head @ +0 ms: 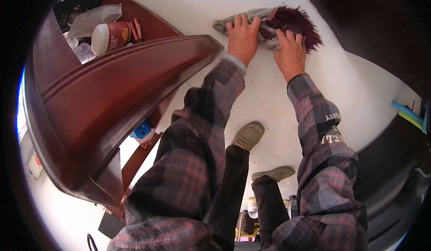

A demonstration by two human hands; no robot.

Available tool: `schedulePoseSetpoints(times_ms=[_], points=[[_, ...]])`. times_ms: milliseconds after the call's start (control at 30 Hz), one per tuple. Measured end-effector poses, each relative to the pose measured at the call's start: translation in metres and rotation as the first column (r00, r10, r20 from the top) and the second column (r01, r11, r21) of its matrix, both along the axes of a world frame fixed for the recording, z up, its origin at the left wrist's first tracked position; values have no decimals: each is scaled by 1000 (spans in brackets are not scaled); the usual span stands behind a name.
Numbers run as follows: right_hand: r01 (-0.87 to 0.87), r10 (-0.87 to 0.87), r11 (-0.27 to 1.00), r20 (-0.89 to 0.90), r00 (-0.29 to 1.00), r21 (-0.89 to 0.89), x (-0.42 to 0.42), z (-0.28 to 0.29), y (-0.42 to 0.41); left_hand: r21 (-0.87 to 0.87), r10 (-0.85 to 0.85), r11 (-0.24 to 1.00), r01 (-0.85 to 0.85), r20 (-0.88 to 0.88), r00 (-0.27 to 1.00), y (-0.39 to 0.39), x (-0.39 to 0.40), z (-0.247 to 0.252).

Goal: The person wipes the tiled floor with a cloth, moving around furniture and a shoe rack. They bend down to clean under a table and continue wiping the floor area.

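Observation:
A grey and burgundy fabric piece [266, 32] with a shaggy, furry burgundy end shows against the white tiled floor at the top. On its grey part lie the curled fingers of my left hand [243, 39]. My right hand [291, 50] grips the lower edge nearer the burgundy fur, fingers bent into the fabric. The hands are a short way apart, and both thumbs are partly hidden. Whether the piece rests flat on the floor or is slightly raised, I cannot tell.
A dark red wooden table [134, 72] stands at the left, its corner near my left wrist. On its lower surface are a red and white paper tub [111, 37] and a plastic bag [97, 18]. Black seating [390, 183] curves along the right. My shoes [249, 134] are below.

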State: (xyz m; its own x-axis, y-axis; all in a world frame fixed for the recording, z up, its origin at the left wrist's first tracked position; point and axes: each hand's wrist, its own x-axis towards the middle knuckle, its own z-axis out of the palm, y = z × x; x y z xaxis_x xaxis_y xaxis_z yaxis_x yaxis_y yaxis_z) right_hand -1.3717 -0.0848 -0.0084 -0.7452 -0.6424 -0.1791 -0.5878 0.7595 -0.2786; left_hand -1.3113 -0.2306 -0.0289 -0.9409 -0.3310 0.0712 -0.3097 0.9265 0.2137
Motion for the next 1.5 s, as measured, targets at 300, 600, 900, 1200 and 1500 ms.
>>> schedulePoseSetpoints(times_ms=[300, 600, 900, 1200, 1500], points=[[-27, 27, 1000, 67, 997, -4, 21, -2, 24, -56, -16, 998, 18, 38, 999, 14, 29, -1], [-52, 54, 997, 53, 997, -48, 48, -9, 52, 78, -24, 997, 13, 149, 989, 41, 67, 0], [-132, 132, 991, 124, 984, -9, 137, -7, 116, 237, -15, 970, -58, 295, 955, 100, 180, 10], [-75, 73, 997, 160, 984, 10, 141, -11, 115, 202, 30, 976, -80, 241, 970, 104, 169, 8], [16, -15, 1000, 228, 974, -4, 262, -5, 170, 217, -103, 974, 58, 201, 974, 149, 290, 4]])
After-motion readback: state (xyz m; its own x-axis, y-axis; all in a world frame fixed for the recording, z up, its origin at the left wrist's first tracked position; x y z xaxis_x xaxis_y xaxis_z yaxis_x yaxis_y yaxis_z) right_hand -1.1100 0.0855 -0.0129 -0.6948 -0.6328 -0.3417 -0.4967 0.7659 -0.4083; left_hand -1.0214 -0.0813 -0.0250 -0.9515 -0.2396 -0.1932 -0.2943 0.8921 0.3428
